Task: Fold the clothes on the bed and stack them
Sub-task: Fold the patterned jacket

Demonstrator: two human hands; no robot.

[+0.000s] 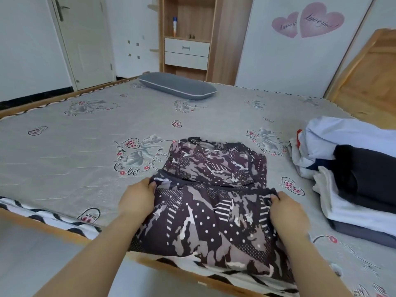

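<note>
Broadly, the bed [85, 159] carries a stack of folded clothes [351, 181] at its right and a patterned garment [214, 189] near its front edge; left hand [137, 198] and right hand [287, 211] each pinch the garment's lifted hem, fingers curled round it.

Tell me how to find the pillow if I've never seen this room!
Start at the big bed with its grey flower-printed cover. Look to its far edge, just below the wooden shelf unit. The pillow lies there alone: long, flat, plain grey-blue with pale piping, far from the clothes pile.
</note>
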